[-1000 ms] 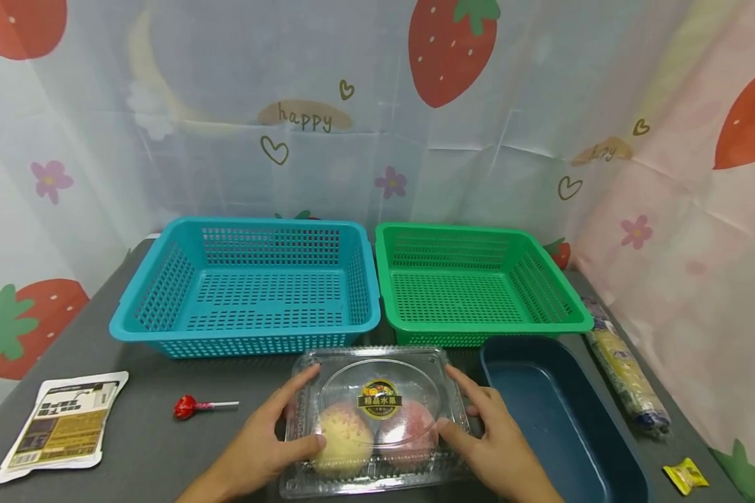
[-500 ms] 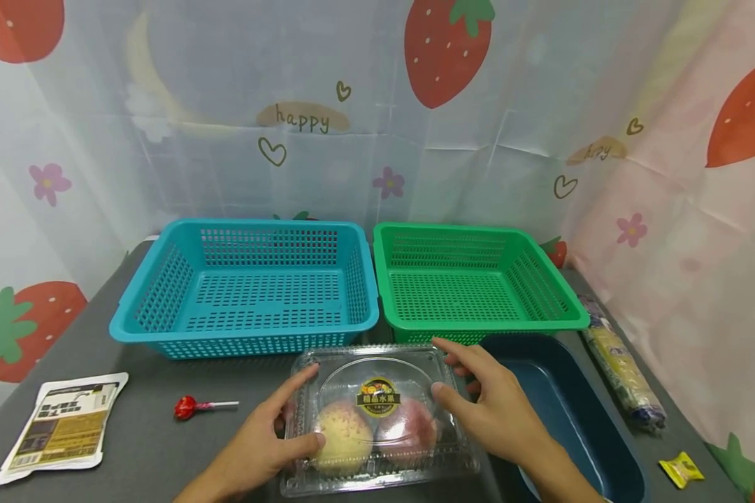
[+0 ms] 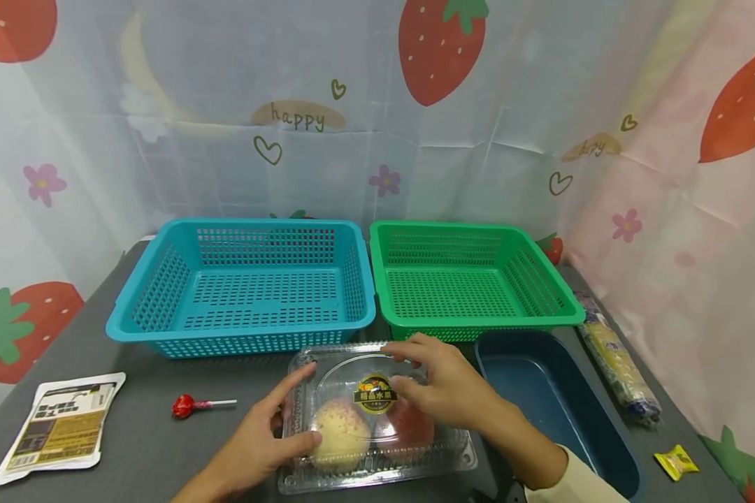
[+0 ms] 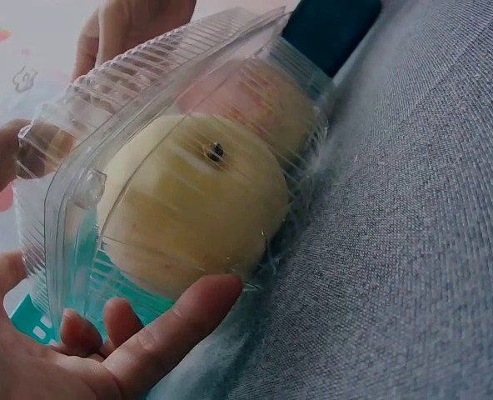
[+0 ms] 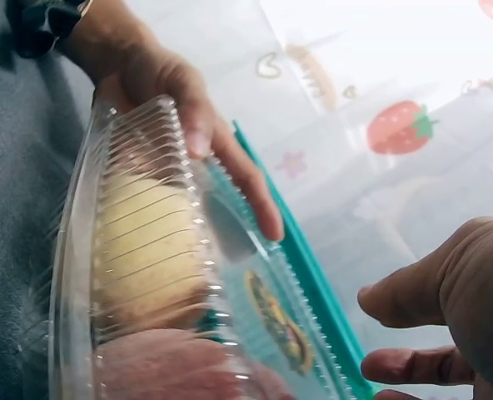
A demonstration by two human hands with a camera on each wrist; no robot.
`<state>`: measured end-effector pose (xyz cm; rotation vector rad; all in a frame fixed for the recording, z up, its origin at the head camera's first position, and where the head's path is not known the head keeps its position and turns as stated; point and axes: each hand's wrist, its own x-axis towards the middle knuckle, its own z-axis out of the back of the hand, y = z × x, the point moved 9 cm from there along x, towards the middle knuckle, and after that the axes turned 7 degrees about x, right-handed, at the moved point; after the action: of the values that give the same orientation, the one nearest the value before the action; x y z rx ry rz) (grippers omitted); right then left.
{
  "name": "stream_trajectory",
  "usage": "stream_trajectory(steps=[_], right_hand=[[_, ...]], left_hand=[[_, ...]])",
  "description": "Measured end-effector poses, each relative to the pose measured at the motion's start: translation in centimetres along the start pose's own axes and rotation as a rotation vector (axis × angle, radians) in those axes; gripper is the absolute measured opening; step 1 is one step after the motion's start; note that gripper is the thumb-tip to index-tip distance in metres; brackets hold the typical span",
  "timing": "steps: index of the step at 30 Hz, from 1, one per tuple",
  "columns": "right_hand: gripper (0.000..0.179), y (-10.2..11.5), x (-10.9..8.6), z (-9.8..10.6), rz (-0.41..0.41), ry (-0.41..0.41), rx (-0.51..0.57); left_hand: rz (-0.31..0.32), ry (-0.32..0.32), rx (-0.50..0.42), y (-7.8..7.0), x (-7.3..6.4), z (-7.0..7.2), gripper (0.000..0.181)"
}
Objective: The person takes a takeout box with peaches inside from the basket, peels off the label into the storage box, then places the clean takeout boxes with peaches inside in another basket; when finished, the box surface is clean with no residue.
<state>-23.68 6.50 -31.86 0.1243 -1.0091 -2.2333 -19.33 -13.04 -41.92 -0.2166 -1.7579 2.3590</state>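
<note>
Soft lt, wrist pics hazier

From my remote seat, I see that the right hand (image 3: 447, 381) has left the right edge of the clear box (image 3: 342, 381); its fingers (image 3: 412, 348) now reach over the lid, and a pale sleeve (image 3: 572, 482) shows plainly.

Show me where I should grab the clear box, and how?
Probably by its two short ends, one hand from each side: the box lies flat, looks wider than deep, and its two fruits sit side by side, spreading the weight. The left hand is at its left end.
</note>
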Motion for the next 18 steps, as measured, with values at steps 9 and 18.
stream_trajectory(steps=[9,18], right_hand=[[0.036,-0.8,0.5,-1.8,-0.018,0.018,-0.067],[0.031,-0.8,0.8,-2.7,-0.033,-0.012,-0.086]], left_hand=[[0.031,0.011,-0.022,0.4,0.1,-0.1,0.079],[0.057,0.028,-0.113,0.8,-0.1,-0.3,0.080]])
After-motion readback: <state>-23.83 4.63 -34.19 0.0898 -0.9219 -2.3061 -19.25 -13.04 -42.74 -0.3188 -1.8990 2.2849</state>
